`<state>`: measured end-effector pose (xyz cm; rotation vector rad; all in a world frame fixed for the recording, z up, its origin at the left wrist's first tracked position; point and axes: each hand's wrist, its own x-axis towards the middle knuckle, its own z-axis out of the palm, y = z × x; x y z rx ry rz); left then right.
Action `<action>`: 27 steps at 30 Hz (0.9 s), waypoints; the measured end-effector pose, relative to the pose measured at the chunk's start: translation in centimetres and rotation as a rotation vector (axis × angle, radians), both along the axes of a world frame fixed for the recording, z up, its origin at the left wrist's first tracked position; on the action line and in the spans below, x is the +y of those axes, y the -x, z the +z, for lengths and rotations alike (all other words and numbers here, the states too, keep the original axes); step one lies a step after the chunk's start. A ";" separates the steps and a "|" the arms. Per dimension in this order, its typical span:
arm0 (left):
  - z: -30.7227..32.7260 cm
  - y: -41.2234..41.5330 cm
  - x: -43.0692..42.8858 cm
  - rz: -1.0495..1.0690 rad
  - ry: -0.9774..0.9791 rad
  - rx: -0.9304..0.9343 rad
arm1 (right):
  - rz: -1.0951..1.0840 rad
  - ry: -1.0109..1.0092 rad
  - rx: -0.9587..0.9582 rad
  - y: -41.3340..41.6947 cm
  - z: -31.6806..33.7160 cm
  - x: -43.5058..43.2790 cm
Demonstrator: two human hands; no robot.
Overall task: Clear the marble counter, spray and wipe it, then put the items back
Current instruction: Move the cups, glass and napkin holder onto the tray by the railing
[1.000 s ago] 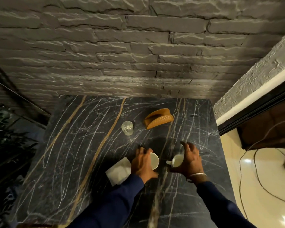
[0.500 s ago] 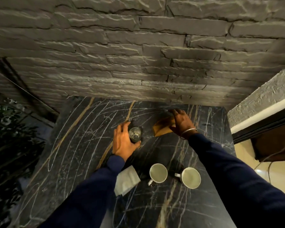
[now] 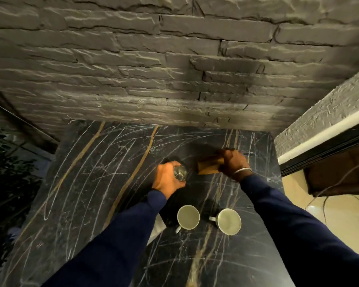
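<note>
A rough stone wall (image 3: 174, 69) of long, split-faced grey slabs fills the upper half of the frame. Below it lies the tabletop (image 3: 91, 193), a polished black marble slab crossed by thin white scratched-looking veins and a few gold-brown streaks. It runs from the centre to the bottom edge. A glossy cream floor (image 3: 323, 216) shows at the lower right.

Two dark blue fabric sleeves rise from the bottom edge, the left sleeve (image 3: 116, 245) and the right sleeve (image 3: 298, 235). At centre frame, the left hand (image 3: 166, 179) has its fingers curled around a small clear glass (image 3: 180, 172), round and glinting. Just to the right of it, the right hand (image 3: 233, 162), a metal bangle at its wrist, has its fingers clenched on a brown holder (image 3: 208, 167), a flat wedge shape whose surface is too blurred to read. Whether either item is lifted off the marble cannot be told.

Lower centre, two round pale ceramic cups stand upright and apart on the marble: the left cup (image 3: 188, 216) with its handle pointing down-left, the right cup (image 3: 228, 221) with its handle pointing left. A white napkin (image 3: 157, 228) lies just left of them, mostly hidden under the left sleeve.
</note>
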<state>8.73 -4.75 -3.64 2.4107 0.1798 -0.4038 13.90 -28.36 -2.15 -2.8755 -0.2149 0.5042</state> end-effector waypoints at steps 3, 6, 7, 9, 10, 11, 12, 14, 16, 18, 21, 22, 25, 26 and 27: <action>0.4 0.5 -2.3 -0.091 -0.010 0.020 | -0.013 0.015 0.023 1.8 -0.1 -1.9; 0.3 0.6 -3.6 -0.106 -0.032 0.011 | -0.031 0.017 0.029 3.1 -0.4 -3.1; 0.2 0.5 -3.7 -0.102 -0.037 0.012 | -0.040 0.025 0.024 3.3 -0.6 -3.4; 0.1 0.5 -3.8 -0.099 -0.046 0.025 | -0.050 0.040 0.011 3.6 -1.0 -3.6; 0.0 0.5 -3.8 -0.105 -0.056 0.026 | -0.052 0.047 0.013 3.7 -1.1 -3.6; 0.1 0.5 -3.8 -0.115 -0.067 0.019 | -0.048 0.057 0.016 3.8 -1.1 -3.6; 0.1 0.5 -3.8 -0.129 -0.080 0.010 | -0.031 0.068 0.012 3.9 -1.0 -3.5; 0.5 0.7 -3.5 -0.158 -0.093 -0.010 | 0.005 0.088 -0.015 4.2 -0.9 -3.4; 1.3 1.0 -2.4 -0.157 -0.085 -0.061 | 0.022 0.061 -0.085 4.5 -0.1 -2.7; 2.5 2.2 -0.3 -0.102 -0.048 -0.152 | 0.033 0.002 -0.216 5.3 1.1 -1.1; 4.3 5.0 4.1 0.053 -0.005 -0.301 | 0.068 -0.114 -0.378 6.6 2.7 2.8; 4.8 6.4 6.1 0.119 -0.006 -0.334 | 0.102 -0.178 -0.382 7.1 2.8 4.8; 5.6 11.3 13.0 0.293 -0.046 -0.392 | 0.194 -0.400 -0.318 9.3 2.7 12.7; 5.7 12.8 14.9 0.333 -0.059 -0.392 | 0.228 -0.415 -0.297 10.1 2.5 15.1; 5.8 14.8 17.3 0.384 -0.072 -0.380 | 0.286 -0.415 -0.275 11.1 2.4 18.2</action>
